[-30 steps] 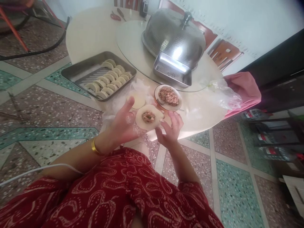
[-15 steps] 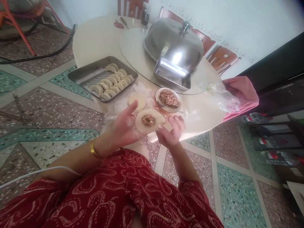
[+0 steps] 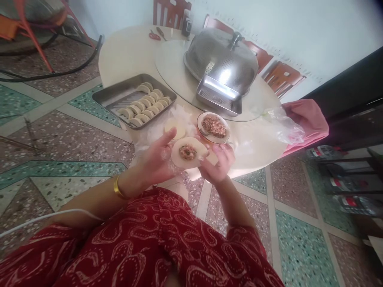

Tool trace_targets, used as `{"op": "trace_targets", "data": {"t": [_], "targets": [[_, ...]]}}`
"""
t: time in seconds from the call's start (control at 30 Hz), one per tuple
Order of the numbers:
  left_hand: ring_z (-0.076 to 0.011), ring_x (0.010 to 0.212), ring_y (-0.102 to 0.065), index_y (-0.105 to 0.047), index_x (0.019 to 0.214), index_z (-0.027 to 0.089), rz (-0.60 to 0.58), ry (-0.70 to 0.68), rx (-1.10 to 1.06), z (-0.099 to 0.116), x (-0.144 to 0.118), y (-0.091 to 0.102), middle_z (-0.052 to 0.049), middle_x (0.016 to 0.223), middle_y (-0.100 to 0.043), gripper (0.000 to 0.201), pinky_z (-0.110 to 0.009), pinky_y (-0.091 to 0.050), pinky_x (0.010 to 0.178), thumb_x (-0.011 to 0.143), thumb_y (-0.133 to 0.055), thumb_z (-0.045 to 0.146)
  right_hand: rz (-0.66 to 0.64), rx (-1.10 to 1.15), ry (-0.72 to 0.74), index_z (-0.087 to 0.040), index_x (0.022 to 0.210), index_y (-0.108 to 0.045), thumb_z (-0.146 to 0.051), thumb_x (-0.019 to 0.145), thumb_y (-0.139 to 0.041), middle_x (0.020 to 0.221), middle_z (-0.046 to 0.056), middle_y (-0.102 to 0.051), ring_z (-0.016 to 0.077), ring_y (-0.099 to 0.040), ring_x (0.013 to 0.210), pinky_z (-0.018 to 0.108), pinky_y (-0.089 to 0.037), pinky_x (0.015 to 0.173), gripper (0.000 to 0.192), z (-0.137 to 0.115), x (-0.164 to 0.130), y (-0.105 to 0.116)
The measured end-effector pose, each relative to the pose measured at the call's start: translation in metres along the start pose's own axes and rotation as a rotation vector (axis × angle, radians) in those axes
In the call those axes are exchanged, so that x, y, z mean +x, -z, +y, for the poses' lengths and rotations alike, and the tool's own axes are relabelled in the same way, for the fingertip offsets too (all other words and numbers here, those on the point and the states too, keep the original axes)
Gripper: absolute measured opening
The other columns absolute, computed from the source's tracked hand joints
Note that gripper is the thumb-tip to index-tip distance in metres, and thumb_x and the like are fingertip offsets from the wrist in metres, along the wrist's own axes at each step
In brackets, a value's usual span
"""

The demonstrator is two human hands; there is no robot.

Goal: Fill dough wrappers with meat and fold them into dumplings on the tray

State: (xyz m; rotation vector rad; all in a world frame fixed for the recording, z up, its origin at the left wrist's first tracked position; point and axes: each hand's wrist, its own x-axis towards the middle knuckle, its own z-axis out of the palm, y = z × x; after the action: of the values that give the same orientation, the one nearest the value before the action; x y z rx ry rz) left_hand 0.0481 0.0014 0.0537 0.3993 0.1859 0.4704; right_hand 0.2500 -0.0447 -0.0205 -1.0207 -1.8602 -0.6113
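A round dumpling wrapper [image 3: 194,160] with a dab of minced filling [image 3: 187,152] lies flat on my left hand [image 3: 157,159], which cradles it from below. My right hand [image 3: 218,162] sits at the wrapper's right edge, fingertips touching it. Just beyond the hands a small plate of minced filling [image 3: 213,125] stands on the round table [image 3: 131,52]. A stack of plain wrappers [image 3: 176,128] rests on clear plastic to the plate's left. A metal tray [image 3: 107,95] holds several folded dumplings [image 3: 146,105].
A large perforated metal dome cover [image 3: 223,59] and a metal box [image 3: 218,95] stand on the turntable behind the plate. A crumpled plastic bag [image 3: 281,123] and pink cloth [image 3: 308,119] lie at the table's right edge. Red scissors [image 3: 154,36] lie far back. Chairs stand against the wall.
My right hand has drawn closer to the wrapper's right edge. The wrapper stays flat on my left hand. The view has shifted slightly, moving the table rightward.
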Motion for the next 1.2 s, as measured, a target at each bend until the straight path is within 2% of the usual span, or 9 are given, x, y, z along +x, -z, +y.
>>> {"op": "trace_targets", "data": {"t": [0.13, 0.27, 0.37, 0.47, 0.6, 0.7, 0.8, 0.97, 1.2], "targets": [[-0.025, 0.104, -0.066, -0.066, 0.115, 0.013, 0.051, 0.015, -0.001, -0.005, 0.004, 0.003, -0.009, 0.099, -0.073, 0.041, -0.034, -0.051, 0.091, 0.089, -0.059, 0.044, 0.082, -0.052, 0.122, -0.047, 0.108, -0.062, -0.034, 0.077, -0.076, 0.114, -0.004, -0.062, 0.0218, -0.048, 0.124, 0.044, -0.046, 0.106, 0.037, -0.012, 0.007, 0.0], [-0.0171, 0.087, -0.066, -0.071, 0.1, 0.013, 0.106, 0.01, 0.077, -0.013, 0.005, 0.01, -0.007, 0.091, -0.073, 0.027, -0.025, -0.052, 0.079, 0.084, -0.066, 0.033, 0.13, -0.06, 0.241, -0.04, 0.1, -0.067, -0.027, 0.076, -0.075, 0.115, -0.004, -0.063, 0.0192, -0.045, 0.129, 0.037, -0.04, 0.111, 0.028, -0.023, 0.013, -0.001], [-0.0121, 0.081, -0.063, -0.073, 0.097, 0.015, 0.184, -0.029, 0.21, -0.02, 0.005, 0.018, -0.005, 0.092, -0.071, 0.023, -0.02, -0.049, 0.073, 0.083, -0.067, 0.032, 0.114, -0.014, 0.194, -0.039, 0.095, -0.068, -0.024, 0.078, -0.073, 0.111, -0.004, -0.066, 0.0184, -0.046, 0.128, 0.037, -0.042, 0.108, 0.023, -0.029, 0.01, -0.002], [-0.0129, 0.084, -0.06, -0.073, 0.098, 0.017, 0.191, -0.038, 0.348, -0.026, 0.005, 0.025, -0.005, 0.096, -0.07, 0.023, -0.02, -0.047, 0.068, 0.081, -0.07, 0.032, 0.093, -0.095, 0.142, -0.044, 0.092, -0.068, -0.032, 0.082, -0.068, 0.105, -0.004, -0.068, 0.0183, -0.054, 0.117, 0.038, -0.05, 0.097, 0.016, -0.033, 0.004, -0.003], [-0.0107, 0.069, -0.052, -0.071, 0.088, 0.019, 0.221, -0.097, 0.522, -0.032, 0.007, 0.031, 0.0, 0.08, -0.064, 0.012, -0.021, -0.04, 0.057, 0.085, -0.064, 0.029, 0.004, -0.053, 0.031, -0.046, 0.092, -0.067, -0.033, 0.083, -0.066, 0.104, -0.003, -0.068, 0.0205, -0.057, 0.108, 0.042, -0.049, 0.095, 0.016, -0.038, 0.0, -0.002], [-0.0111, 0.066, -0.05, -0.069, 0.084, 0.017, 0.247, -0.117, 0.58, -0.034, 0.009, 0.036, 0.0, 0.075, -0.061, 0.012, -0.023, -0.038, 0.057, 0.083, -0.064, 0.028, -0.042, 0.025, -0.053, -0.044, 0.09, -0.066, -0.03, 0.083, -0.066, 0.109, -0.003, -0.066, 0.0211, -0.055, 0.113, 0.043, -0.047, 0.097, 0.016, -0.043, -0.002, -0.003], [-0.0111, 0.064, -0.048, -0.065, 0.079, 0.016, 0.255, -0.12, 0.63, -0.035, 0.01, 0.042, 0.001, 0.071, -0.057, 0.014, -0.024, -0.037, 0.057, 0.081, -0.065, 0.029, 0.005, -0.024, -0.056, -0.04, 0.089, -0.065, -0.029, 0.084, -0.064, 0.113, -0.001, -0.063, 0.0221, -0.052, 0.114, 0.042, -0.049, 0.094, 0.011, -0.046, -0.001, -0.005], [-0.0087, 0.06, -0.04, -0.057, 0.071, 0.015, 0.217, -0.124, 0.63, -0.036, 0.012, 0.045, 0.003, 0.066, -0.048, 0.03, -0.023, -0.033, 0.057, 0.083, -0.066, 0.041, 0.002, 0.026, -0.098, -0.034, 0.089, -0.063, -0.025, 0.086, -0.059, 0.118, 0.003, -0.06, 0.0227, -0.05, 0.116, 0.042, -0.051, 0.091, 0.01, -0.047, 0.002, -0.005], [-0.0119, 0.071, -0.054, -0.065, 0.076, 0.014, 0.19, -0.118, 0.672, -0.034, 0.012, 0.047, -0.001, 0.076, -0.062, 0.03, -0.024, -0.044, 0.068, 0.087, -0.063, 0.043, -0.035, 0.094, -0.201, -0.03, 0.09, -0.06, -0.019, 0.083, -0.058, 0.127, 0.004, -0.057, 0.0256, -0.051, 0.119, 0.046, -0.049, 0.095, 0.013, -0.048, 0.006, -0.005]]}}
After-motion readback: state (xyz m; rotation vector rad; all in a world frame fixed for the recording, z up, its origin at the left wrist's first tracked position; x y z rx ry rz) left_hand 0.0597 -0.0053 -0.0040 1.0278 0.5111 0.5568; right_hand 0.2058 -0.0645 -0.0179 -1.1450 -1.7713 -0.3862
